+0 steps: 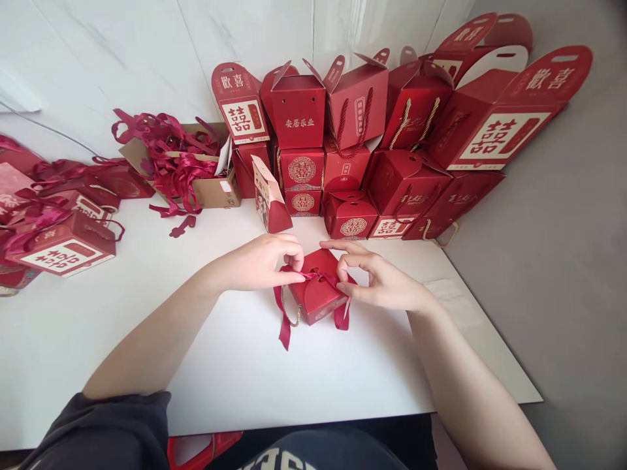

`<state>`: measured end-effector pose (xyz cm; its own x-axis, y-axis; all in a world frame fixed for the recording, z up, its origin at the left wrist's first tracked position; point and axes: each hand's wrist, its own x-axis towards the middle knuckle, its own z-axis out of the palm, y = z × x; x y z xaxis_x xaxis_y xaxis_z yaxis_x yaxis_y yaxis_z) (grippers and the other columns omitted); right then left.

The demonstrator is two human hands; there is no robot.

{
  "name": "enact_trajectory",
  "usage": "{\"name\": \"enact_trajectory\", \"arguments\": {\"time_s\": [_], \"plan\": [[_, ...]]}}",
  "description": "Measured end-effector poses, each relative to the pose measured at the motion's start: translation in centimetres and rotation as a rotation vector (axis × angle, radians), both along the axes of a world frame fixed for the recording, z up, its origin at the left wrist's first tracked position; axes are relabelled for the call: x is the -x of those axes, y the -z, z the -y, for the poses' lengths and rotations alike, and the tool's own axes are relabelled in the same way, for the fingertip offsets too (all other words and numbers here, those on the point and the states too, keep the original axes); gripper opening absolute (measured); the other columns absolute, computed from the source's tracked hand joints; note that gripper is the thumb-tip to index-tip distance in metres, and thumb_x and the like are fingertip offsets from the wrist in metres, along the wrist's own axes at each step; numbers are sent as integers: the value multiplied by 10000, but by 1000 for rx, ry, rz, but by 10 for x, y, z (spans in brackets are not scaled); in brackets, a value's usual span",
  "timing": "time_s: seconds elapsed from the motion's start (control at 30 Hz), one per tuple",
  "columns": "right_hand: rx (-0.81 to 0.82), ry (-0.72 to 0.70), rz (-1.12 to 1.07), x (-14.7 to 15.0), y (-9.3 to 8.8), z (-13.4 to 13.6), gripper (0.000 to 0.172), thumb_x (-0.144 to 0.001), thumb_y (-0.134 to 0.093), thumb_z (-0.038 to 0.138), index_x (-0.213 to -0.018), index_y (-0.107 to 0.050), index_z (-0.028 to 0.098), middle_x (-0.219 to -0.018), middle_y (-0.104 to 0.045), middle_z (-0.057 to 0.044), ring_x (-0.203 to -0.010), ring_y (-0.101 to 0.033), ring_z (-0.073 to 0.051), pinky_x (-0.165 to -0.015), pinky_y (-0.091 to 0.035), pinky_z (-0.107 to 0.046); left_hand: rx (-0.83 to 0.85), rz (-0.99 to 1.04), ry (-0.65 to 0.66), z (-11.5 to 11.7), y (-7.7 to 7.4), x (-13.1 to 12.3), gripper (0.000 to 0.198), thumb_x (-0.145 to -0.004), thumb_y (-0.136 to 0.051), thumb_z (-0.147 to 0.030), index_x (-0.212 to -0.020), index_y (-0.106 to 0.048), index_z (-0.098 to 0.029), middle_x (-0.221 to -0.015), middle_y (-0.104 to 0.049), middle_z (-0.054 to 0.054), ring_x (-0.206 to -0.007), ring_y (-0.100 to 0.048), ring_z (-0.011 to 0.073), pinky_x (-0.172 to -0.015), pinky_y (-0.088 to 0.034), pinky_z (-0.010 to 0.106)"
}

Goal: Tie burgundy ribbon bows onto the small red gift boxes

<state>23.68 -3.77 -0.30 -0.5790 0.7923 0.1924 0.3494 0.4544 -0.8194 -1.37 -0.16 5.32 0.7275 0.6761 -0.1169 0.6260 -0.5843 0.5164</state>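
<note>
A small red gift box [316,301] sits on the white table [235,365] between my hands, with a dark red satin ribbon [319,278] crossing its top. Two ribbon tails hang down at the front, and a thin twisted rope handle [294,318] droops at its left side. My left hand [259,264] pinches the ribbon at the box's upper left. My right hand [379,281] comes in from the right, its fingertips gripping the ribbon at the box's right side. The fingers hide part of the knot area.
Stacked red boxes with gold-printed double-happiness panels stand at the back against a white wall. To the left, an open cardboard box [206,176] spills dark red ribbons, beside more red boxes. The table's right edge drops to a grey floor [553,261].
</note>
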Motion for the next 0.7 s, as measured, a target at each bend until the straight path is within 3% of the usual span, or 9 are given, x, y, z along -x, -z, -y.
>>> {"name": "enact_trajectory", "arguments": {"time_s": [0.13, 0.27, 0.33, 0.4, 0.5, 0.57, 0.7], "plan": [[36, 100, -155, -1, -4, 2, 150, -900, -573, 240, -766, -514, 212, -1361, -519, -61, -1261, -490, -231, -1046, -364, -416, -7, 25, -67, 7, -9, 1, 253, -846, -600, -417, -752, -530, -194, -766, -615, -21, -610, -501, 103, -600, -365, 229], [-16, 200, -86, -2, -7, 4, 281, -901, -594, 414, -728, -511, 209, -1211, -583, -73, -1146, -534, -252, -935, -417, -387, 166, -41, -192, 7, -12, 7, 395, -801, -596, -595, -776, -560, -202, -752, -661, -10, -605, -557, 124, -561, -374, 227], [-59, 284, 5, -4, -7, 4, 326, -890, -591, 469, -711, -515, 207, -999, -615, -65, -931, -574, -221, -774, -441, -335, 255, -90, -246, 3, -9, 11, 484, -829, -511, -649, -696, -578, -188, -687, -656, 7, -566, -563, 130, -539, -375, 236], [-2, 339, 69, -10, -8, 3, 371, -904, -544, 514, -699, -532, 205, -730, -551, -15, -664, -509, -160, -598, -390, -287, 301, -138, -269, -2, -6, 14, 565, -826, -482, -677, -581, -570, -177, -589, -619, 17, -502, -537, 128, -509, -362, 247], [271, 241, 165, -21, -11, 3, 446, -909, -488, 576, -718, -639, 202, -496, -411, 44, -455, -358, -114, -473, -295, -266, 362, -183, -236, -6, -3, 17, 585, -771, -558, -681, -472, -545, -178, -449, -511, 4, -397, -420, 107, -443, -293, 264], [402, 129, 237, -25, -12, 4, 468, -887, -508, 597, -720, -690, 200, -430, -417, 49, -411, -340, -107, -455, -290, -267, 406, -184, -197, -6, -5, 16, 557, -735, -613, -666, -463, -557, -183, -414, -435, -14, -377, -338, 94, -417, -244, 269], [402, 104, 271, -22, -8, 5, 453, -852, -572, 582, -628, -633, 193, -475, -503, 30, -440, -411, -111, -462, -317, -262, 471, -168, -153, -2, -7, 10, 448, -683, -687, -627, -560, -663, -197, -447, -369, -31, -411, -302, 94, -404, -219, 263]]}}
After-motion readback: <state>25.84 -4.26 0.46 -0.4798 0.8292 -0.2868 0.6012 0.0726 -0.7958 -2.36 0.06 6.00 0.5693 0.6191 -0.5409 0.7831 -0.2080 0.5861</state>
